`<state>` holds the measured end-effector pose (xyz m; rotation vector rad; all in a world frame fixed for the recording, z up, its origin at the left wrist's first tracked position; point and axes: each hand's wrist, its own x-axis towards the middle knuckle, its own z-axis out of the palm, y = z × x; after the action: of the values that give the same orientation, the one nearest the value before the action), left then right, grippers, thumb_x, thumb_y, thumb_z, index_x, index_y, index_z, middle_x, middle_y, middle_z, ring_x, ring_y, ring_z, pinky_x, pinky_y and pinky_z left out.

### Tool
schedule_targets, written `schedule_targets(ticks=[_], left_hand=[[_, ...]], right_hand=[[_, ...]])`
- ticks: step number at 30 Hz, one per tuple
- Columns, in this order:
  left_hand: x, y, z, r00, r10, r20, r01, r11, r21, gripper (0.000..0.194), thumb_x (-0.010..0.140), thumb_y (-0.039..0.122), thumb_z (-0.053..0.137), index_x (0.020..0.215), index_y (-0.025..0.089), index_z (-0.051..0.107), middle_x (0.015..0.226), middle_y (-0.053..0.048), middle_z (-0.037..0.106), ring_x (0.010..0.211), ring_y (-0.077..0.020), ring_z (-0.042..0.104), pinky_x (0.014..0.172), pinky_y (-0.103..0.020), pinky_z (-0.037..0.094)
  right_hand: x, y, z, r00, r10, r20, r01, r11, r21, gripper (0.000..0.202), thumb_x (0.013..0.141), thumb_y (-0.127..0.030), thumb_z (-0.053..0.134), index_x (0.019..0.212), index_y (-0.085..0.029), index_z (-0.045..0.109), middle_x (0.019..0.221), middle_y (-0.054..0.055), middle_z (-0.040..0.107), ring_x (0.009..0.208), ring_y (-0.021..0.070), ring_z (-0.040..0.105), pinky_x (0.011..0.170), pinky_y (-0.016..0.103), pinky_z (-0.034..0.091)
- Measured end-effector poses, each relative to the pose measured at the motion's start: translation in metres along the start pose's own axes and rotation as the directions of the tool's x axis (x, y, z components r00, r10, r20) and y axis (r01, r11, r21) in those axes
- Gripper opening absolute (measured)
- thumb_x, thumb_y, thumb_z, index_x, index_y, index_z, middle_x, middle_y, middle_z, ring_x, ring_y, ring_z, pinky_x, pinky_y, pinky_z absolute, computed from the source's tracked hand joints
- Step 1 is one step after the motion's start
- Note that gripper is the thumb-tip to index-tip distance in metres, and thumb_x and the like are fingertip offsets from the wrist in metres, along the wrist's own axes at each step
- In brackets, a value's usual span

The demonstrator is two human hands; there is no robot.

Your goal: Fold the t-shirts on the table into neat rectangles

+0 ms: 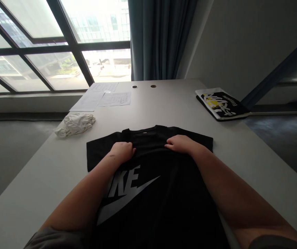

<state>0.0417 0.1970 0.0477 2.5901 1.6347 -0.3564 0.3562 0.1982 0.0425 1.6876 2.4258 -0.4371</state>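
Note:
A black T-shirt (179, 193) with a grey printed logo lies spread over the white table, its collar toward the far side and its hem running out of view at the bottom. Just below the collar, on the left, my left hand (123, 151) is closed on the shirt's fabric. My right hand (179, 143) grips the cloth on the right side of the chest, at about the same height. Both sleeves stick out sideways beyond my hands. My left forearm hides part of the logo.
The white table (169, 103) carries a crumpled white cloth (77, 124) at left, with paper sheets (114, 98) behind it. Folded printed fabric (221, 103) lies near the right edge. Two round holes pierce the far end. A window and a blue curtain (158, 38) stand beyond.

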Motion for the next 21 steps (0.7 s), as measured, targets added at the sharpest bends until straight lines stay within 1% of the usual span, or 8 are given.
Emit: schedule_targets(ticks=[3, 5, 8, 10, 12, 14, 18, 21], left_hand=[[-0.003, 0.003, 0.003, 0.999, -0.017, -0.038, 0.016, 1.000, -0.026, 0.037, 0.101, 0.049, 0.050, 0.101, 0.020, 0.074, 0.087, -0.015, 0.079, 0.084, -0.0312, 0.077, 0.075, -0.039, 0.056], [-0.004, 0.006, 0.001, 0.992, 0.009, -0.122, -0.016, 0.998, -0.055, 0.034, 0.100, 0.048, 0.053, 0.108, 0.021, 0.072, 0.087, -0.014, 0.078, 0.086, -0.0309, 0.076, 0.079, -0.040, 0.056], [0.002, 0.010, 0.003, 0.935, 0.090, -0.343, -0.135, 0.985, -0.110, 0.042, 0.102, 0.045, 0.052, 0.134, 0.022, 0.064, 0.122, -0.016, 0.075, 0.117, -0.0316, 0.069, 0.100, -0.043, 0.053], [0.010, 0.012, 0.009, 0.895, 0.164, -0.415, -0.232, 0.966, -0.118, 0.051, 0.103, 0.044, 0.051, 0.149, 0.022, 0.054, 0.151, -0.015, 0.059, 0.143, -0.0321, 0.051, 0.118, -0.047, 0.041], [0.019, 0.011, 0.017, 0.894, 0.221, -0.389, -0.287, 0.950, -0.122, 0.053, 0.104, 0.042, 0.050, 0.153, 0.023, 0.052, 0.164, -0.012, 0.046, 0.155, -0.0325, 0.035, 0.125, -0.051, 0.032], [0.025, 0.009, 0.022, 0.902, 0.234, -0.363, -0.298, 0.946, -0.130, 0.047, 0.105, 0.040, 0.047, 0.146, 0.022, 0.060, 0.167, -0.010, 0.040, 0.158, -0.0320, 0.029, 0.127, -0.051, 0.030], [0.027, 0.009, 0.021, 0.904, 0.260, -0.340, -0.330, 0.929, -0.166, 0.040, 0.107, 0.039, 0.043, 0.135, 0.024, 0.068, 0.161, -0.007, 0.050, 0.151, -0.0260, 0.043, 0.127, -0.048, 0.032], [0.024, 0.012, 0.016, 0.912, 0.276, -0.303, -0.337, 0.926, -0.171, 0.037, 0.107, 0.037, 0.044, 0.133, 0.025, 0.067, 0.156, -0.007, 0.057, 0.142, -0.0234, 0.054, 0.124, -0.045, 0.036]], right_hand=[[-0.004, -0.005, 0.002, 1.000, -0.009, 0.011, 0.009, 1.000, 0.019, 0.039, 0.099, -0.051, 0.056, 0.078, -0.025, 0.077, 0.082, 0.008, 0.076, 0.072, 0.0243, 0.070, 0.064, 0.033, 0.047], [-0.007, -0.013, 0.003, 0.997, -0.004, -0.079, 0.003, 1.000, -0.020, 0.037, 0.101, -0.046, 0.053, 0.084, -0.024, 0.077, 0.084, 0.009, 0.076, 0.078, 0.0260, 0.072, 0.070, 0.034, 0.050], [-0.007, -0.028, 0.007, 0.938, -0.064, -0.341, 0.070, 0.998, 0.005, 0.035, 0.104, -0.039, 0.047, 0.107, -0.022, 0.077, 0.107, 0.012, 0.077, 0.102, 0.0293, 0.071, 0.090, 0.039, 0.053], [-0.001, -0.036, 0.011, 0.877, -0.159, -0.454, 0.193, 0.981, 0.031, 0.039, 0.104, -0.040, 0.048, 0.130, -0.022, 0.071, 0.136, 0.013, 0.068, 0.128, 0.0319, 0.061, 0.109, 0.045, 0.046], [0.007, -0.041, 0.018, 0.866, -0.245, -0.435, 0.282, 0.959, 0.021, 0.049, 0.103, -0.043, 0.051, 0.148, -0.024, 0.060, 0.156, 0.012, 0.054, 0.145, 0.0344, 0.046, 0.121, 0.054, 0.035], [0.013, -0.044, 0.025, 0.894, -0.281, -0.350, 0.304, 0.953, 0.012, 0.056, 0.102, -0.045, 0.053, 0.155, -0.025, 0.051, 0.160, 0.013, 0.049, 0.149, 0.0350, 0.041, 0.123, 0.060, 0.028], [0.019, -0.050, 0.029, 0.912, -0.264, -0.313, 0.276, 0.961, -0.005, 0.056, 0.104, -0.046, 0.052, 0.154, -0.021, 0.053, 0.142, 0.016, 0.063, 0.133, 0.0320, 0.056, 0.124, 0.060, 0.023], [0.018, -0.055, 0.028, 0.926, -0.238, -0.294, 0.234, 0.971, -0.048, 0.055, 0.103, -0.046, 0.055, 0.150, -0.018, 0.058, 0.130, 0.017, 0.068, 0.121, 0.0334, 0.061, 0.117, 0.056, 0.034]])
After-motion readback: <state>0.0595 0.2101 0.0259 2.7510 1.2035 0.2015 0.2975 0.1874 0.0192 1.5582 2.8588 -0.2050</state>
